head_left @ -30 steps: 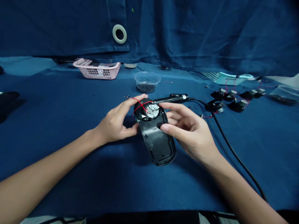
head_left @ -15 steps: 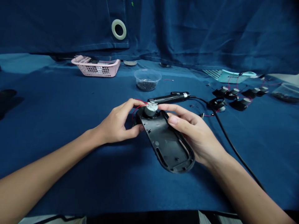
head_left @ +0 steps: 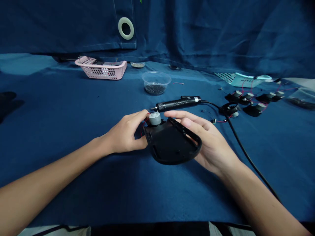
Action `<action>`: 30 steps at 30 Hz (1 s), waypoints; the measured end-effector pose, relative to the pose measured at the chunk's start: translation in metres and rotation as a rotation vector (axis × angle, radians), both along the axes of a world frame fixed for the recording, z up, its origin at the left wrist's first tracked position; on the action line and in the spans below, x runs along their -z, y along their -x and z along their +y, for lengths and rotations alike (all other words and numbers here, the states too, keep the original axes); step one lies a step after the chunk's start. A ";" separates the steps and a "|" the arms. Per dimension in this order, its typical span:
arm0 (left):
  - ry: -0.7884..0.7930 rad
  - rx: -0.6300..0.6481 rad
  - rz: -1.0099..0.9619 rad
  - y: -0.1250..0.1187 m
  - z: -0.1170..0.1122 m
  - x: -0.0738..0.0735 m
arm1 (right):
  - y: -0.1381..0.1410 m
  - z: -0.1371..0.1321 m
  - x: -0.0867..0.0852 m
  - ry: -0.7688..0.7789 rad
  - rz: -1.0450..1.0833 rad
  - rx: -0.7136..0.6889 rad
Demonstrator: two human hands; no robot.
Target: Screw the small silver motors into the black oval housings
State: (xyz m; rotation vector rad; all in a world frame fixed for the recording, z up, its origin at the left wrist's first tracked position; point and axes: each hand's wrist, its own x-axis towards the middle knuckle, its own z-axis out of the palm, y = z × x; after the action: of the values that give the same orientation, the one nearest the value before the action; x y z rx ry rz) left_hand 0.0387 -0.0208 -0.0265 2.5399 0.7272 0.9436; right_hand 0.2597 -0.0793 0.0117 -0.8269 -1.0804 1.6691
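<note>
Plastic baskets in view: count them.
2. A pink plastic basket sits at the back left, and a pale teal mesh basket sits at the back right, behind the black motor units. Others hidden from this view cannot be ruled out.

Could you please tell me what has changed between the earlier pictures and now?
The left hand and right hand kept hold of the black plastic casing and turned it, swinging its long end to the right and up. The silver motor now stands upright at the casing's left end. The corded screwdriver and clear bowl stayed put.
</note>
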 end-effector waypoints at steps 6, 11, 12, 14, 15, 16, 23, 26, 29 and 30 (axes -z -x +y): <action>-0.019 -0.009 0.006 0.000 0.000 0.000 | 0.000 0.000 0.000 -0.006 -0.012 -0.001; -0.015 -0.025 0.018 0.001 0.001 0.001 | 0.000 0.000 -0.001 0.001 -0.014 0.000; -0.010 -0.026 0.020 0.001 0.001 0.001 | 0.000 0.000 -0.001 0.002 -0.013 -0.001; -0.006 -0.021 0.022 0.000 0.000 0.000 | 0.000 0.000 -0.001 0.001 -0.014 0.000; -0.008 -0.019 0.022 0.000 0.000 0.000 | 0.001 0.000 -0.001 0.000 -0.017 0.003; -0.011 -0.020 0.021 0.000 -0.001 -0.001 | 0.001 0.000 -0.001 0.000 -0.022 0.007; -0.035 -0.023 0.012 -0.001 -0.001 -0.003 | 0.001 -0.002 -0.001 0.002 -0.065 0.034; -0.035 -0.030 0.020 -0.001 -0.001 -0.003 | 0.001 -0.002 -0.001 0.005 -0.056 0.025; -0.021 -0.033 0.030 -0.001 -0.001 -0.003 | 0.000 -0.002 -0.001 0.011 -0.058 0.024; -0.014 -0.034 0.034 0.000 -0.001 -0.003 | 0.000 -0.002 -0.001 0.011 -0.063 0.024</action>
State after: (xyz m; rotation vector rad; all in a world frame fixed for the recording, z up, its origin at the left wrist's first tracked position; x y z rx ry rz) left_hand 0.0390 -0.0219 -0.0238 2.5693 0.7785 0.9222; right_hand 0.2594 -0.0813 0.0128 -0.9008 -1.1011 1.6396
